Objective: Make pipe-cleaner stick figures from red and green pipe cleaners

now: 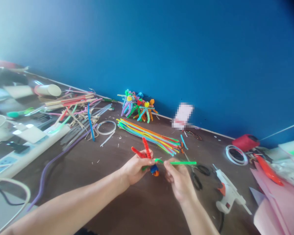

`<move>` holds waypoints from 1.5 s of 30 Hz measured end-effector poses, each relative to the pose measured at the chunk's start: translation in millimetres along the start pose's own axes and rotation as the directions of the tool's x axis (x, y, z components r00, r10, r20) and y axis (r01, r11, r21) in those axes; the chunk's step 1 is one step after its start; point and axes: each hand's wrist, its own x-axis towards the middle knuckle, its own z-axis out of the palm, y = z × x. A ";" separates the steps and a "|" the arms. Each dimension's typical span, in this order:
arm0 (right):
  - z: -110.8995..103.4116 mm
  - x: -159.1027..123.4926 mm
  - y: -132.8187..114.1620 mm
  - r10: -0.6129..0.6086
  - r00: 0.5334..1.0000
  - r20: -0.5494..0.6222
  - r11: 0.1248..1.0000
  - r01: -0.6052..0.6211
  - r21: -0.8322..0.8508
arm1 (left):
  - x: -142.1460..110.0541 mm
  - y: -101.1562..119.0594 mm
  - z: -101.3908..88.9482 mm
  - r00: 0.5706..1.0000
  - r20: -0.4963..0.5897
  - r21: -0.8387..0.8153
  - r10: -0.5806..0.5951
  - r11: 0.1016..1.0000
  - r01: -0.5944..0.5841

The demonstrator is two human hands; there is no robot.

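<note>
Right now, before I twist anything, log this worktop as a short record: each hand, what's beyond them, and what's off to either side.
Left hand: gripping a red, blue and orange pipe-cleaner figure
Right hand: holding a green pipe cleaner
Beyond hands: pipe-cleaner bundle; behind it, multicoloured figures near the blue wall
Right side: scissors, then white glue gun
Left side: white power strip

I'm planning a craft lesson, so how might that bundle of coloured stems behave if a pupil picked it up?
The bundle of stems is probably light, each being thin. It may fan apart, since its ends lie uneven. Each is likely fairly stiff: the similar green stem juts straight from the right hand, without sagging.
</note>
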 end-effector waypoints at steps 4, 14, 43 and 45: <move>-1.6 1.2 1.5 -0.006 1.000 -0.017 0.997 0.004 -0.074 | 0.8 4.1 -0.9 0.987 -0.098 -0.009 -0.124 0.992 0.124; -5.2 5.2 0.9 0.090 0.996 -0.018 0.992 -0.088 0.096 | 4.0 11.4 -0.7 0.963 0.024 -0.105 -0.269 0.957 0.270; -1.9 3.6 0.4 -0.051 0.998 0.026 0.941 0.056 -0.333 | 1.3 5.3 -2.9 0.961 0.266 0.015 -0.081 0.997 0.080; -4.0 4.8 1.1 -0.067 0.997 0.027 0.931 0.072 -0.357 | 3.2 4.8 -4.2 0.959 0.275 0.033 -0.060 0.998 0.053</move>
